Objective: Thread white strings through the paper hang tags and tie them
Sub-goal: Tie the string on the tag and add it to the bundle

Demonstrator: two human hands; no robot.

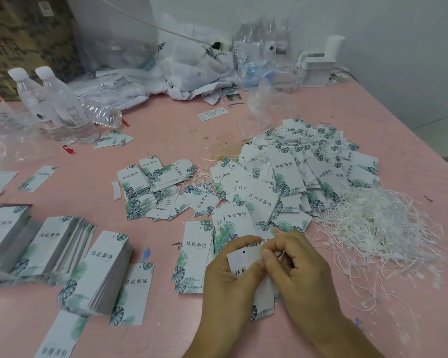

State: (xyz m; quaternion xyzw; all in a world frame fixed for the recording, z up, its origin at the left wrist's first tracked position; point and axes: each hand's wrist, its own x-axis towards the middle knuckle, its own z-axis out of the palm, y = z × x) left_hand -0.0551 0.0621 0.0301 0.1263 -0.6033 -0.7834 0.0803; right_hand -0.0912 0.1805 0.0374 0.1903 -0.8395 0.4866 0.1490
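Observation:
My left hand (228, 282) grips a white hang tag (243, 262) with a leaf print and a small punched hole near its top edge. My right hand (292, 264) pinches a thin white string (282, 254) just right of the tag's top, thumb and forefinger pressed together. Both hands meet low in the middle of the view, above the pink table (166, 130). A tangled heap of white strings (378, 228) lies to the right. A big loose pile of tags with strings on them (308, 164) spreads behind my hands.
Neat stacks of unstrung tags (104, 270) stand at the left, with more scattered tags (150, 187) in the middle. Water bottles (62, 107) stand at the far left. Plastic bags and cloth (192, 63) crowd the back edge, and white boxes (318, 68) sit near the wall.

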